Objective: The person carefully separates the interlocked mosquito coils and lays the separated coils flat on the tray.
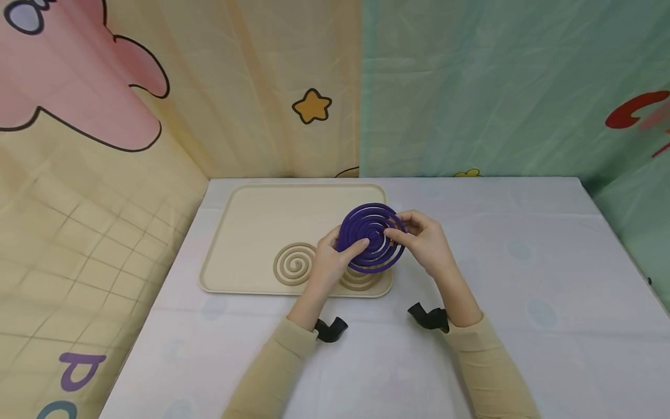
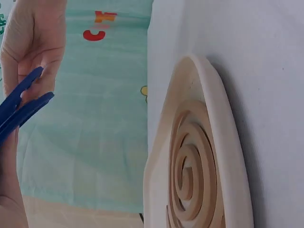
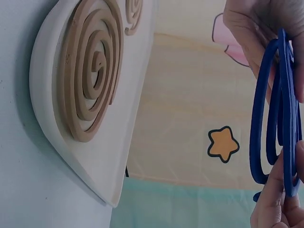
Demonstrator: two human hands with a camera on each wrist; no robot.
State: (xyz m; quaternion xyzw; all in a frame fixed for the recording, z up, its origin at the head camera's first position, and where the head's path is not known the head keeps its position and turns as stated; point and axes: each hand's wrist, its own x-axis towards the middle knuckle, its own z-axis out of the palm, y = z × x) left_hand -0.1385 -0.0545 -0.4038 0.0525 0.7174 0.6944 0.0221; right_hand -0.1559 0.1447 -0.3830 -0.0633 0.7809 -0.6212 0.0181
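A purple-blue spiral piece (image 1: 373, 235) is held up over the tray's right part; in the wrist views it looks like two coils lying close together (image 2: 21, 111) (image 3: 287, 114). My left hand (image 1: 333, 260) pinches its left side, thumb across the front. At its right edge, my right hand (image 1: 426, 241) pinches the rim between thumb and fingers. Beneath, a tan spiral (image 1: 361, 280) lies in the tray's near right corner, partly covered from the head view. Another tan spiral (image 1: 294, 264) lies to its left, close to the left hand.
The beige tray (image 1: 251, 233) sits on the back left of a white-covered table (image 1: 502, 262). Patterned curtains (image 1: 471, 87) hang behind and at the sides. A black strap piece (image 1: 331, 330) juts from the left wrist, and another (image 1: 428, 317) from the right.
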